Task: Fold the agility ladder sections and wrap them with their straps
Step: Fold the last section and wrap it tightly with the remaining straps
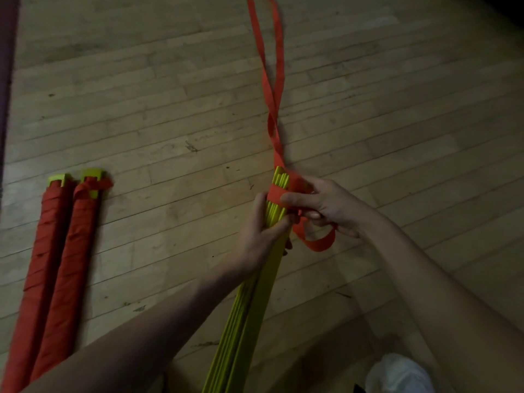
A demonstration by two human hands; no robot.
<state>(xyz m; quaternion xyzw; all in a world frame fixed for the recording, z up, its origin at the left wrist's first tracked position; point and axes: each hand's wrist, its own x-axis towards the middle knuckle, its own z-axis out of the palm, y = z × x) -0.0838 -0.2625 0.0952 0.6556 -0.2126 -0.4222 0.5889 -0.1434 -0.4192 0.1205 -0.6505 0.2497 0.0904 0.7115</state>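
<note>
Evidently the wrapping step is just beginning on this section: the person is holding a folded stack of yellow rungs [255,293] slanting up off the wooden floor [170,95] in the middle of the view, with its far end raised between both hands. The left hand [261,231] is gripping the stack just below that end, fingers curled round its edges. The right hand [326,205] is pinching the red strap [268,92] against the stack, its thumb lying across a single band of strap that is crossing the rung tips, while a slack loop is hanging under the palm. Beyond the hands the rest of the strap is trailing away across the floor as two twisted lengths, running out of view at the top. Well apart to the left, two wrapped bundles [68,259] are lying side by side, red along nearly their whole length, so they are looking finished. The next move, as I am judging it, is calling for tension: pulling the slack loop snug, flattening the twist in the tails, then spiralling them down the stack turn by turn, with the left hand stopping the rungs from fanning out
</note>
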